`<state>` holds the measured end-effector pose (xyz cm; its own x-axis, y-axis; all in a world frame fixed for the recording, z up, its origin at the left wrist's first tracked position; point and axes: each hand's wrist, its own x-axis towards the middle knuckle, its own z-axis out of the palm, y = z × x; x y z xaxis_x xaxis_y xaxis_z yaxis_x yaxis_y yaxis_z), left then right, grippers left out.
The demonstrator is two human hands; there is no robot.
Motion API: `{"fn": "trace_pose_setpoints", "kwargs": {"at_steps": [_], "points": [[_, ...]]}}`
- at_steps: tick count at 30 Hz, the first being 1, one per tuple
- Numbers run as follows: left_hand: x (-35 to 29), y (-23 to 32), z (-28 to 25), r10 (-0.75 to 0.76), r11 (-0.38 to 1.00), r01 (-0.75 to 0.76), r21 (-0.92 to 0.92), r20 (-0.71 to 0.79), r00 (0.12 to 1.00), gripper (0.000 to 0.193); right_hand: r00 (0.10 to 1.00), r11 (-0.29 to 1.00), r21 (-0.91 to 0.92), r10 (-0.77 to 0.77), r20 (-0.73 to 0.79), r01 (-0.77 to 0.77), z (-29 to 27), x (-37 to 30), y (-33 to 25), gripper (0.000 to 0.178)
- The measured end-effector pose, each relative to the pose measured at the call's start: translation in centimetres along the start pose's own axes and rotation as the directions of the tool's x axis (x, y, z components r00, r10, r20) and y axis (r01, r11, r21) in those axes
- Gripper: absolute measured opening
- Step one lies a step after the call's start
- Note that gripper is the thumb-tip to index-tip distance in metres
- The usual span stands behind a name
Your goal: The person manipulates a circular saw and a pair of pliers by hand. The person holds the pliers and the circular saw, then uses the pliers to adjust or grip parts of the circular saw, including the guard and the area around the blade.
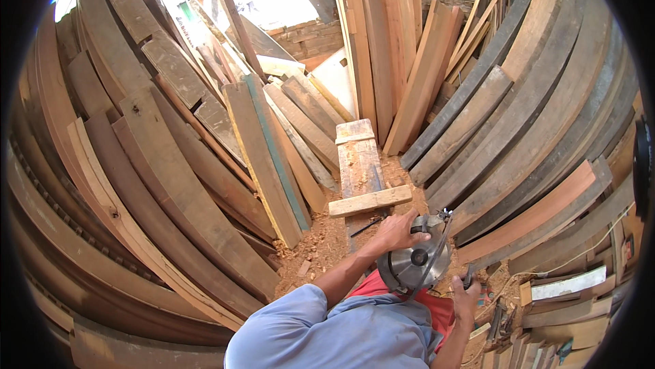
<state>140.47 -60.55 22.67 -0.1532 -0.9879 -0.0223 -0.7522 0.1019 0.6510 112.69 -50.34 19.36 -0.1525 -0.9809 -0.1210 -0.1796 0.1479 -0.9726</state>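
A circular saw [437, 260] lies against my lap, its round steel blade facing up. My left hand [399, 234] grips the saw at its far edge, thumb over the metal guard beside the blade. My right hand [466, 295] is closed at the near right of the saw, apart from the blade. A small dark piece sticks up from its fingers; its kind is too small to tell. Past the saw stands a narrow wooden bench [360, 164] with a crosspiece [370, 201] on its near end. A thin dark rod [366, 227] lies just before that crosspiece.
Long planks [184, 191] lean in rows on the left, and more boards [532, 109] on the right. Upright timbers [382, 48] stand behind the bench. Sawdust [307, 253] covers the floor. A pale cord [580, 253] runs along the right, above short wood offcuts [532, 352].
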Motion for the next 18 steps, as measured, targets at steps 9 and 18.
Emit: {"fn": "trace_pose_setpoints", "kwargs": {"at_steps": [9,18], "points": [[0.4,1.0,-0.1,-0.073,0.997,0.072,0.022,0.048,0.996,0.078,0.918,0.903,0.275,0.374,-0.132,-0.329,-2.4,-4.2,11.3,0.016],[1.8,0.4,1.3,0.003,1.0,-0.001,0.019,-0.054,0.999,0.072,0.891,0.896,0.305,0.396,-0.223,-0.322,-2.2,-6.3,14.2,0.012]]}}
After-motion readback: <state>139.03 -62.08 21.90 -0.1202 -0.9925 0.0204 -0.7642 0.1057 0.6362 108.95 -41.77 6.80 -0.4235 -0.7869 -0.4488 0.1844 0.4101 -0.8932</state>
